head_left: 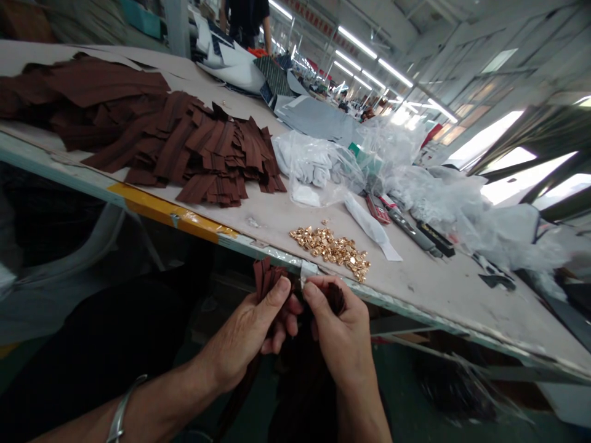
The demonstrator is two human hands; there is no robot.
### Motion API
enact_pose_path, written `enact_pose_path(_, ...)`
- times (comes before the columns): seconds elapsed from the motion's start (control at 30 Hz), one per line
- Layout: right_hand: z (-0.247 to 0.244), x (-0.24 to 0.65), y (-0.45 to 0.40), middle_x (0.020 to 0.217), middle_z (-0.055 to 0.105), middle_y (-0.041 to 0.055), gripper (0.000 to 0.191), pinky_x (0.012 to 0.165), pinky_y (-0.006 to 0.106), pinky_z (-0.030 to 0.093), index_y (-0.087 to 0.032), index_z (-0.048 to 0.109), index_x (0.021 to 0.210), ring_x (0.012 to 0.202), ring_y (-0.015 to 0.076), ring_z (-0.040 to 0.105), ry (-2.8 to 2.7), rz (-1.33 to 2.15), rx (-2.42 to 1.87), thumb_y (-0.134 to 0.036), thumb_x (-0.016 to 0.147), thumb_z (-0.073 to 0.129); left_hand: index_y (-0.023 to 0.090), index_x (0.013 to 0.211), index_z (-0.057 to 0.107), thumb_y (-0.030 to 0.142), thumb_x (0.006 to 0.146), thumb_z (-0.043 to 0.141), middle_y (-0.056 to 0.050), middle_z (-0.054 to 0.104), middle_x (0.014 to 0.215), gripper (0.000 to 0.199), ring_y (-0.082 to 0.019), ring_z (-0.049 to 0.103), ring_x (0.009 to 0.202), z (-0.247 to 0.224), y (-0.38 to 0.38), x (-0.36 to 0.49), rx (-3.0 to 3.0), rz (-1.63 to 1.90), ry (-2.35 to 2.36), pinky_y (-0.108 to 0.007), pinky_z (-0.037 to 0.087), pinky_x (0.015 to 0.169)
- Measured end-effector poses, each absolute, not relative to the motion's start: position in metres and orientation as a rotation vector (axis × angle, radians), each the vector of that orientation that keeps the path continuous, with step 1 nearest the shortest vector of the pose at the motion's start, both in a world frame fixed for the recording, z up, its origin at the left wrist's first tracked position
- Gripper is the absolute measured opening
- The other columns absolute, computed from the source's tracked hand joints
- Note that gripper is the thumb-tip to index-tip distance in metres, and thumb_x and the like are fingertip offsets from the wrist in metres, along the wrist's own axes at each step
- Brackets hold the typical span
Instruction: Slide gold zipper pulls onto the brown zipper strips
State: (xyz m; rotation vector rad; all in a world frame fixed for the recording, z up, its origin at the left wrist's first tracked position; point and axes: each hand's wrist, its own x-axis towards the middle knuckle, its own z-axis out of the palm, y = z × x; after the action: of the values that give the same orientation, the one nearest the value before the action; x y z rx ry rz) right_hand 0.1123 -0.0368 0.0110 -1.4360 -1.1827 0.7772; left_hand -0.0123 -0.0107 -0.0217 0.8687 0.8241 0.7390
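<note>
My left hand (258, 326) is closed around a bundle of brown zipper tapes (265, 277), their ends standing up past the thumb. Close beside it, my right hand (339, 326) pinches with thumb and forefinger, and a dark brown curled part of the zipper tapes (336, 298) shows inside its grip. What lies between the fingertips is too small to make out. Both hands are just off the table's front edge. Beyond them on the tabletop lies a heap of small gold metal pieces (332, 247), which look like zipper sliders.
A large pile of brown zipper tapes (198, 141) covers the table's left side. Clear plastic bags (318, 163), a white strip (372, 227), a box cutter (415, 234) and scissors (494, 271) lie to the right. Another person (247, 24) stands behind the table (462, 307).
</note>
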Motion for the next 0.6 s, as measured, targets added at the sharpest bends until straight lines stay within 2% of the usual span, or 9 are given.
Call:
enact_pose_path(0.1,0.011,0.112,-0.045,0.057,0.060,-0.0054,0.014,0.046,0.017,0.042,-0.018,0.062,0.080,0.048,0.0068,0.050,-1.168,0.725,-1.438,-0.030,0.083,0.068,0.018,0.080,0.062,0.067,0.085,0.041,0.003,0.057,0.060,0.054,-0.009,0.045,0.048,-0.018,-0.011,-0.016,0.960,0.717,0.869,-0.021,0.030,0.045)
enact_pose_path(0.2,0.010,0.104,-0.055,0.053,0.058,-0.0057,0.020,0.044,0.017,0.041,-0.018,0.061,0.076,0.046,0.0077,0.052,-1.170,0.820,-1.455,-0.029,0.075,0.077,0.019,0.069,0.059,0.068,0.083,0.043,0.005,0.049,0.053,0.053,-0.011,0.045,0.051,-0.015,-0.011,-0.020,1.073,0.712,0.888,-0.022,0.035,0.051)
enact_pose_path(0.37,0.007,0.096,-0.059,0.057,0.063,-0.0025,0.017,0.049,0.021,0.050,-0.017,0.061,0.071,0.048,0.0112,0.061,-1.087,1.031,-1.289,-0.025,0.084,0.067,0.020,0.059,0.053,0.070,0.082,0.040,0.004,0.049,0.051,0.056,-0.013,0.047,0.052,-0.016,-0.013,-0.021,1.088,0.683,0.984,-0.024,0.038,0.053)
enact_pose_path(0.47,0.004,0.100,-0.060,0.055,0.061,-0.0033,0.018,0.044,0.020,0.046,-0.017,0.060,0.069,0.043,0.0093,0.055,-1.039,1.096,-1.220,-0.024,0.084,0.067,0.019,0.058,0.056,0.071,0.082,0.039,0.003,0.049,0.048,0.060,-0.012,0.046,0.049,-0.017,-0.014,-0.019,1.052,0.671,0.932,-0.023,0.036,0.050)
enact_pose_path(0.6,0.001,0.108,-0.061,0.055,0.060,-0.0040,0.022,0.040,0.016,0.035,-0.016,0.059,0.066,0.041,0.0042,0.044,-1.042,1.039,-1.258,-0.027,0.083,0.069,0.018,0.072,0.061,0.072,0.076,0.049,0.003,0.053,0.058,0.055,-0.008,0.042,0.045,-0.022,-0.017,-0.014,0.755,0.732,0.719,-0.019,0.026,0.041)
